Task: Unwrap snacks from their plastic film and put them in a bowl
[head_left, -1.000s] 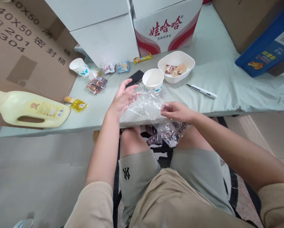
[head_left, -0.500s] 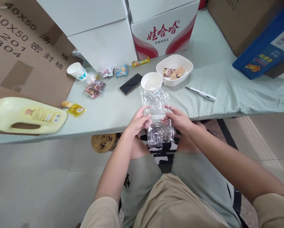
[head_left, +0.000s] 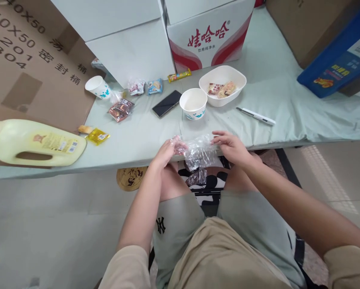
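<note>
Glints colourless in the plastic film point(head_left: 200, 154), runs pale green across the tablecloth point(head_left: 131, 140). Shows white with teal leaf prints on the paper bowl point(head_left: 194, 114) (likewise on the cup point(head_left: 98, 89)), plain white on the dish point(head_left: 220, 72), black on the phone point(head_left: 167, 103). Turns red in swooshes and lettering over the white carton point(head_left: 210, 50), pale yellow on the jug point(head_left: 20, 134), grey-green with a black monogram on the shorts point(head_left: 182, 218).

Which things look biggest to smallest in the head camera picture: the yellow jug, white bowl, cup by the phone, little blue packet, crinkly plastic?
1. Yellow jug
2. White bowl
3. Cup by the phone
4. Little blue packet
Crinkly plastic: not ranked, because its see-through edges are hard to make out.
</note>
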A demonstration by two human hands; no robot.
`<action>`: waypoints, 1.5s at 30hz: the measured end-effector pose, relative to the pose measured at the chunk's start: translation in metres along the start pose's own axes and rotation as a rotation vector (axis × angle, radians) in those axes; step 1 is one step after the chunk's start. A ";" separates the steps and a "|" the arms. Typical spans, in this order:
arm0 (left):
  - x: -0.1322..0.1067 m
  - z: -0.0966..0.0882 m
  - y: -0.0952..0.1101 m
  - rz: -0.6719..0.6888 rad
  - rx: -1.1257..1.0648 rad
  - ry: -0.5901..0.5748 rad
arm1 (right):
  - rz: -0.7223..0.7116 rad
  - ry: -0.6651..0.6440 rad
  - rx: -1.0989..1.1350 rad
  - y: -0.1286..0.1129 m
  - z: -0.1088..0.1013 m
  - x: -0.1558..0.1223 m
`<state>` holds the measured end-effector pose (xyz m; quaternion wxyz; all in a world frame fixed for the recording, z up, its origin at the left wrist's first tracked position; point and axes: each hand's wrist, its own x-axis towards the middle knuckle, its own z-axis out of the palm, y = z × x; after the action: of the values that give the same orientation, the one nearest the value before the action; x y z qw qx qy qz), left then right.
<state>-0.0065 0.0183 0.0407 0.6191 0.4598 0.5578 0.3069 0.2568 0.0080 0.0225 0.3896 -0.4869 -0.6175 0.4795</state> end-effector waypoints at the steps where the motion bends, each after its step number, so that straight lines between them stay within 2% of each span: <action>1: 0.004 0.000 -0.003 0.040 0.094 0.073 | -0.017 0.098 -0.056 0.002 0.002 0.000; 3: 0.010 -0.001 -0.009 0.148 0.250 0.149 | -0.091 0.205 -0.104 0.002 0.007 -0.001; 5: 0.011 -0.001 -0.012 0.241 0.345 0.167 | -0.194 0.223 -0.125 -0.003 0.010 -0.004; 8: 0.005 0.002 -0.012 0.330 0.376 0.206 | -0.295 0.258 -0.098 -0.016 0.012 -0.005; 12: -0.016 0.014 -0.001 0.438 0.351 0.215 | -0.271 0.274 -0.024 -0.029 0.010 -0.002; 15: -0.035 0.023 0.013 0.480 0.307 0.147 | -0.184 0.120 0.054 -0.030 0.009 0.000; 18: -0.044 0.020 0.024 0.420 0.105 0.100 | 0.011 -0.133 0.251 -0.028 0.010 -0.002; 20: -0.040 0.013 0.025 0.350 -0.092 0.087 | 0.124 -0.210 0.362 -0.026 0.013 -0.004; 23: -0.028 0.007 0.015 0.190 -0.327 0.019 | 0.152 -0.148 0.450 -0.025 0.020 -0.006; 26: -0.020 0.018 0.000 0.015 -0.332 -0.057 | 0.175 0.020 0.588 -0.024 0.028 -0.007; 28: -0.018 0.031 -0.008 0.027 -0.330 0.017 | 0.231 0.104 0.701 -0.023 0.033 -0.007; 29: -0.017 0.036 -0.010 0.065 -0.343 0.074 | 0.261 0.100 0.728 -0.021 0.035 -0.008; 32: -0.018 0.045 -0.012 0.156 -0.301 0.158 | 0.303 -0.010 0.585 -0.016 0.037 -0.010; 35: -0.021 0.040 -0.009 0.152 -0.203 0.113 | 0.263 -0.008 0.422 -0.013 0.036 -0.012; 42: -0.026 0.020 0.002 0.046 -0.365 -0.073 | 0.244 -0.166 0.705 -0.023 0.022 -0.016; 45: -0.024 0.016 0.002 0.037 -0.324 -0.156 | 0.266 -0.249 0.678 -0.022 0.015 -0.016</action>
<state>0.0045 -0.0056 0.0514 0.7205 0.3868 0.4428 0.3675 0.2415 -0.0122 0.0402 0.3850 -0.3443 -0.3978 0.7583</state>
